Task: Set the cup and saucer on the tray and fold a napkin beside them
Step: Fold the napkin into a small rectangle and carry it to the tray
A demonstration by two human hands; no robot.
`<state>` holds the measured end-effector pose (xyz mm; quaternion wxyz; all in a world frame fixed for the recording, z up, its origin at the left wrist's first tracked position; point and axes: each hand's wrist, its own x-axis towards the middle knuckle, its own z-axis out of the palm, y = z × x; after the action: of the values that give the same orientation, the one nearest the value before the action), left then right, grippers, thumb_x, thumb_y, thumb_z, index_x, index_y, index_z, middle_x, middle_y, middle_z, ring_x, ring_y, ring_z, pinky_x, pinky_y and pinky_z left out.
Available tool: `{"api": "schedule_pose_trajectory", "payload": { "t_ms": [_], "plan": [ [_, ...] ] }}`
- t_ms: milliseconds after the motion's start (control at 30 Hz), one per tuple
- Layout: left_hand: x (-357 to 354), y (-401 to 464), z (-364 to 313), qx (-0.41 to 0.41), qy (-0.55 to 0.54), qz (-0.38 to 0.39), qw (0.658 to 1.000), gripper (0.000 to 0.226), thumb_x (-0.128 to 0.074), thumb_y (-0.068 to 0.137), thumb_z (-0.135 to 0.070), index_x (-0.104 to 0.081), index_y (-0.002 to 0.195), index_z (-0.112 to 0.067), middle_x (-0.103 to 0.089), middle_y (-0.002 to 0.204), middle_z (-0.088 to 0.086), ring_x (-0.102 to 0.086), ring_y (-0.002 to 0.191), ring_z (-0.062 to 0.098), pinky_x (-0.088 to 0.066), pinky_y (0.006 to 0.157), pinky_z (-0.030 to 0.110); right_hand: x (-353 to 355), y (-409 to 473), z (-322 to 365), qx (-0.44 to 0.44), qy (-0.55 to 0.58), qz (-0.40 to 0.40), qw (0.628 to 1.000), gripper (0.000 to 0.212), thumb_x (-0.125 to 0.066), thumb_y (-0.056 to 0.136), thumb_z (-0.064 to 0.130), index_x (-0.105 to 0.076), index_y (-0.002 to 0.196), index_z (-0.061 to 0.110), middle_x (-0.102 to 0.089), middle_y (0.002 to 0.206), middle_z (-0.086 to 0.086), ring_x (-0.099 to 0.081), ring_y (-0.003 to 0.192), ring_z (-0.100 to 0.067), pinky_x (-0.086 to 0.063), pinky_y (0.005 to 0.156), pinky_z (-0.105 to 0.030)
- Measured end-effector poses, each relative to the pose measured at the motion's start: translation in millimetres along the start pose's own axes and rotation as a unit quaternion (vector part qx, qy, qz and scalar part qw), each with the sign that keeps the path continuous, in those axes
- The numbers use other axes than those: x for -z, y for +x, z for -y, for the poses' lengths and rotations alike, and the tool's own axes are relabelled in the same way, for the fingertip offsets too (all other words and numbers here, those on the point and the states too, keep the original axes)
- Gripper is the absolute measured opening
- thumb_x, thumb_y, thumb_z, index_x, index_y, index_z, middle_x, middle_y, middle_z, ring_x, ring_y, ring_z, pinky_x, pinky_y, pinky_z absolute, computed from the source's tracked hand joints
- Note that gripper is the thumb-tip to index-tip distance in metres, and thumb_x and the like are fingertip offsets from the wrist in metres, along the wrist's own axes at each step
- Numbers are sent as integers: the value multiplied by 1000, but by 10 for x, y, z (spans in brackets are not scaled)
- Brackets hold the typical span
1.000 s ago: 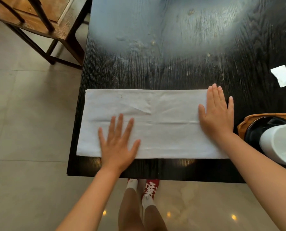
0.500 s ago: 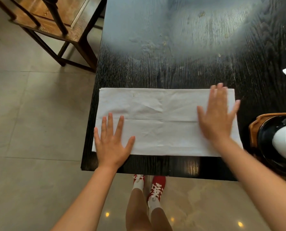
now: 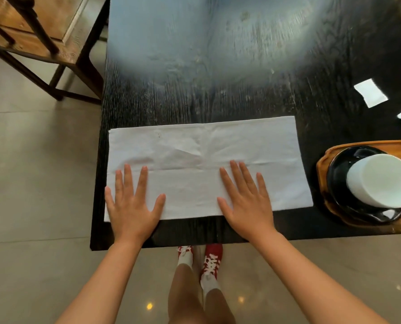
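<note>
The white napkin [image 3: 204, 164] lies flat on the dark counter [image 3: 218, 94], a long rectangle stretching beyond both sets of fingers. The left hand [image 3: 131, 206] presses its near left part with fingers [image 3: 127, 176] spread flat, holding nothing. The right hand [image 3: 247, 204] does likewise (fingers [image 3: 235, 174] splayed, palm half off the near edge). Well to the right of those fingers, the white cup [image 3: 379, 178] sits on the black saucer [image 3: 337, 174] in the wooden tray [image 3: 323, 164].
</note>
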<state>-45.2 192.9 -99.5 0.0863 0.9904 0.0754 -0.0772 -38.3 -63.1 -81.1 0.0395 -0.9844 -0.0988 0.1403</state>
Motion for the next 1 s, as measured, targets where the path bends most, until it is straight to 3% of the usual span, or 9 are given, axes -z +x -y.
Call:
{"api": "schedule_pose_trajectory", "payload": {
  "t_ms": [167, 367, 467, 600, 700, 833, 900, 1000],
  "plan": [
    [22, -1, -4, 0, 2, 2, 1000, 74, -24, 83, -63, -8, 148, -32, -5, 159, 9, -3, 146, 27, -6, 113, 55, 57, -237, -564, -81, -9, 5, 997, 70, -13, 89, 54, 15, 146, 24, 16, 155, 0, 17, 142, -14, 8, 116, -39],
    [46, 7, -18, 0, 10, 9, 1000, 75, -22, 83, -64, -9, 148, -30, -6, 159, 10, -4, 145, 28, -7, 113, 56, 116, -419, -701, -141, 20, -3, 990, 74, -12, 88, 55, 7, 147, 15, 13, 155, -4, 14, 143, -16, 3, 117, -40],
    [54, 0, -20, -1, 9, 8, 1000, 75, -23, 82, -64, -10, 148, -30, -7, 159, 11, -5, 145, 29, -8, 113, 56, 163, -547, -637, -179, 100, -28, 978, 69, -22, 95, 48, 5, 147, 12, 14, 155, -4, 14, 143, -15, 0, 118, -39],
    [55, 7, -21, -1, 11, 10, 1000, 76, -22, 82, -64, -8, 148, -30, -6, 159, 10, -4, 145, 28, -7, 113, 56, 265, -759, -547, -275, 241, -72, 928, 59, -39, 95, 33, -18, 147, 13, -10, 157, -8, -5, 144, -19, -16, 116, -44],
    [61, 2, -26, -1, 9, 11, 1000, 76, -21, 82, -65, -6, 148, -31, -5, 159, 10, -3, 145, 28, -7, 113, 56, 355, -730, -524, -321, 285, -86, 899, 53, -42, 95, 29, -28, 144, 13, -28, 151, -11, -16, 138, -25, -22, 111, -42],
    [61, 1, -43, 2, 0, 11, 1000, 76, -23, 81, -64, -10, 148, -30, -7, 159, 9, -4, 145, 28, -7, 113, 56, 472, -559, -592, -374, 326, -105, 862, 57, -48, 94, 27, -27, 144, 9, -40, 136, -15, -41, 123, -30, -39, 99, -44],
    [55, 1, -34, 2, 0, 11, 1000, 76, -23, 81, -64, -11, 148, -30, -7, 159, 9, -5, 145, 28, -8, 113, 57, 489, -520, -624, -379, 292, -89, 873, 55, -50, 93, 31, -33, 140, 9, -43, 130, -14, -52, 108, -30, -45, 84, -41],
    [56, 1, -26, 5, 2, 12, 1000, 76, -22, 81, -65, -10, 148, -31, -7, 159, 9, -5, 145, 28, -8, 113, 56, 507, -487, -639, -367, 215, -77, 902, 47, -51, 91, 35, -47, 130, 10, -47, 120, -12, -54, 87, -27, -40, 68, -34]
  ]
}}
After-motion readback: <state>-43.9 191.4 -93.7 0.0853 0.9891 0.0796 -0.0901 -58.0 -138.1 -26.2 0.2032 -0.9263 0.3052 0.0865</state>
